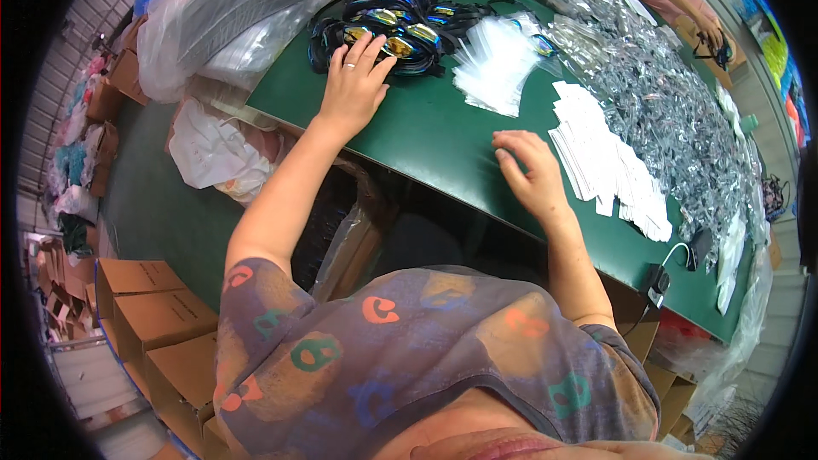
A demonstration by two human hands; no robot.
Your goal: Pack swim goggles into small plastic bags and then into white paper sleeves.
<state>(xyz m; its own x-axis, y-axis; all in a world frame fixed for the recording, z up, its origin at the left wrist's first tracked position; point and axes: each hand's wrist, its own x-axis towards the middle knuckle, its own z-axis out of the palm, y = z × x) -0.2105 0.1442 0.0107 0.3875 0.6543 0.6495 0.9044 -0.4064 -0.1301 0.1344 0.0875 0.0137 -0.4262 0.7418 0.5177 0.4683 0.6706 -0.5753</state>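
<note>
My left hand [356, 83] reaches out to a heap of swimming goggles [400, 34] with black straps and mirrored lenses. Its fingers are spread, and the fingertips touch the goggles at the front of the heap. My right hand [530, 172] hovers at or rests on the green table [417, 119], fingers loosely bent and thumb apart, holding nothing visible. Ahead of it lies a fanned stack of clear plastic bags [496, 68]. A row of overlapping white cards [601, 158] is just to its right.
Small clear plastic pieces [665, 102] cover the table's right side. A black adapter with a cable [656, 281] sits near the right edge. At far right, another person's hand [709, 32] is at a dark strapped item. Cardboard boxes [162, 315] stand lower left; a large plastic-wrapped bundle [230, 17] is upper left.
</note>
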